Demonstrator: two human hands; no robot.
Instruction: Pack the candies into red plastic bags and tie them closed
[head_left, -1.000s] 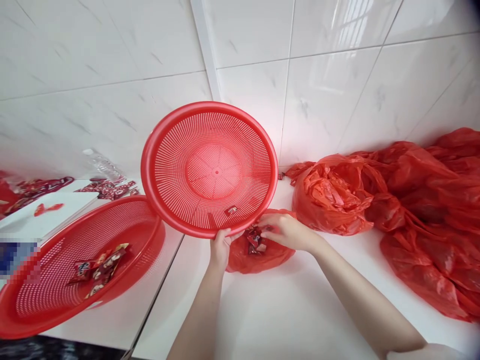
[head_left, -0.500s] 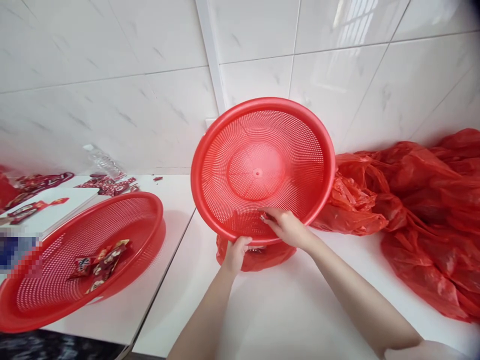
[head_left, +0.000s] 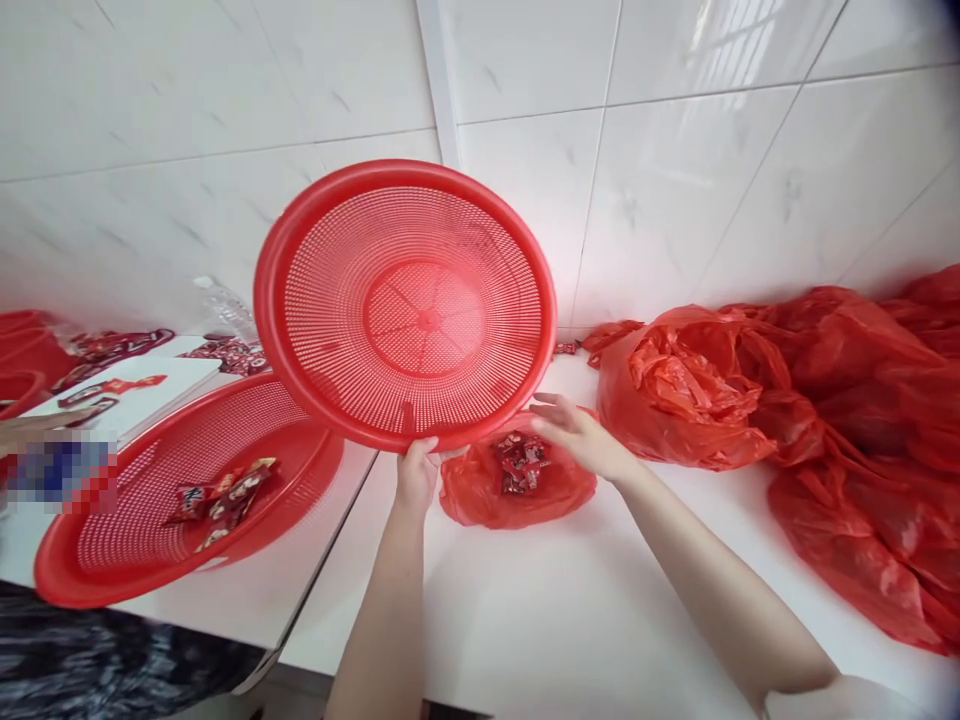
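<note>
Left hand (head_left: 417, 470) is gripping the empty basket (head_left: 405, 305) by its lower rim, tilting it upright above the tabletop (head_left: 570, 600). Right hand (head_left: 581, 435), fingers spread, is hovering over the bag (head_left: 517, 485) of candies (head_left: 520, 462). Emptying step likely done; next calls for setting the basket aside.

Left hand (head_left: 417, 470) clenched — right hand (head_left: 577, 436) open.

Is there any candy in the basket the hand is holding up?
No, the raised basket held by the left hand is empty; the candies lie in the small bag and the other basket.
</note>
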